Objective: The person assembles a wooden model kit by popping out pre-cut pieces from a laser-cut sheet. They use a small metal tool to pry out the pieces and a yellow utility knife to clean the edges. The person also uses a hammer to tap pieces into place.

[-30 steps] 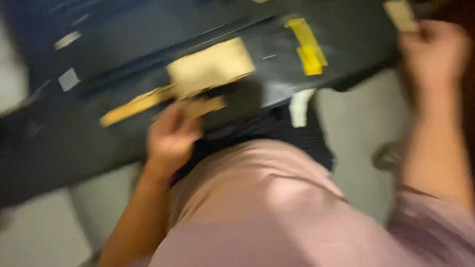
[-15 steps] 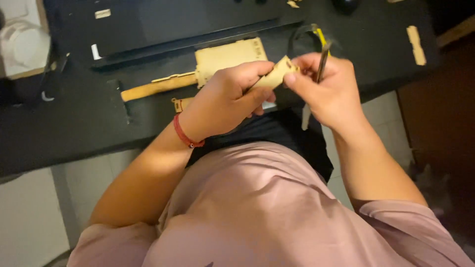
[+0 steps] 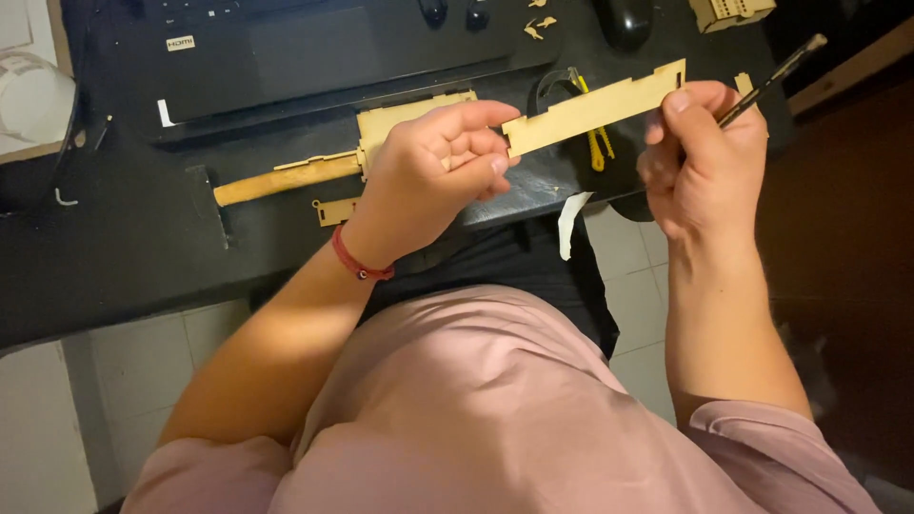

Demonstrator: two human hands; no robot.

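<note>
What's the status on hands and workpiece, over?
Left hand grips wood strip at one end. Right hand pinches the other end, also holding a thin tool. Strip held above desk, nothing blocking.

The person wears a loose, dusty-pink T-shirt whose short sleeves end well above the elbows, leaving both forearms bare. A thin red cord bracelet (image 3: 360, 259) with one small dark bead circles the wrist just below the left hand (image 3: 433, 167). The right hand (image 3: 703, 157) and its wrist carry nothing.
</note>
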